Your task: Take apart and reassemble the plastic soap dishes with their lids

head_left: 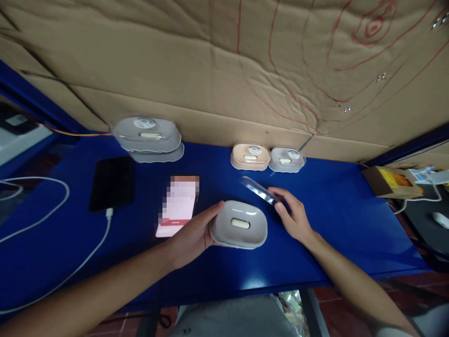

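Near the front of the blue table, my left hand grips a grey oval soap box base by its left end. The base has no cover on it, and a cream oblong piece sits in the middle of its floor. To the right, my right hand pinches a clear plastic lid, tilted and apart from the base. Behind them stand a peach lidded soap box and a grey lidded one, side by side, each with a round white sticker on top.
Stacked grey soap boxes stand back left against the cardboard wall. A lit phone lies left of the base, and a black tablet with a white cable lies farther left. An open carton stands at the right.
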The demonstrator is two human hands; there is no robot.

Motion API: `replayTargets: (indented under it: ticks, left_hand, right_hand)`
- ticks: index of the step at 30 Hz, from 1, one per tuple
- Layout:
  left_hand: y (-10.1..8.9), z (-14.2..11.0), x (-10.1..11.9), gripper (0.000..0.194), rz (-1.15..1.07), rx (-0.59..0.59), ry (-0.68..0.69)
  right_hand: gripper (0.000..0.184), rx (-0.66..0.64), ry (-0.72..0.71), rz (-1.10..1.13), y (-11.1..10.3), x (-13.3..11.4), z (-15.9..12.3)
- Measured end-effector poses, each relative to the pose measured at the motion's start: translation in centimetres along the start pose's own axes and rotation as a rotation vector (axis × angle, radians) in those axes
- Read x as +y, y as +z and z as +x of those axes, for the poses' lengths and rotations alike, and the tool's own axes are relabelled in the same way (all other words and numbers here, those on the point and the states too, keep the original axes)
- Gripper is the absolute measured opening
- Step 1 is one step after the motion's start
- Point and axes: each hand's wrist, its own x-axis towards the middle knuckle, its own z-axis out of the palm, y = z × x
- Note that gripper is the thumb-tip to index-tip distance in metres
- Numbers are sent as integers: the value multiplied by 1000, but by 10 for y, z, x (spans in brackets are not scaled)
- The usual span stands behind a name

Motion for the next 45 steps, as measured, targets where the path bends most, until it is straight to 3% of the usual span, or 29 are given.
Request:
replayTargets:
  ticks: [5,11,18,23,31,36,45]
  left_hand:
    - [2,0,3,40,4,-28,15]
    - [2,0,-1,47,5,-114,46]
    - [-2,-1,0,54,90,-30,190]
    - [-1,-4,1,51,164,-38,235]
    - [0,-1,-3,70,183,-13,216]
    - [1,-3,-3,58,269,14,275]
    - [6,-5,-6,50,114,22,217]
  right_hand:
    - [55,-173,-279,54,5,-12,-8]
    - [56,-190,-515,-136,4,-24,-11]
    - [53,-212,-499,-216,7,-31,-13]
    - [49,-237,-461,-193,9,-30,-16]
    - [56,-285,-407,-171,9,-28,-15]
    - [61,-262,-443,-203,10,-26,-15]
    - [72,-256,-480,-329,13,-28,-14]
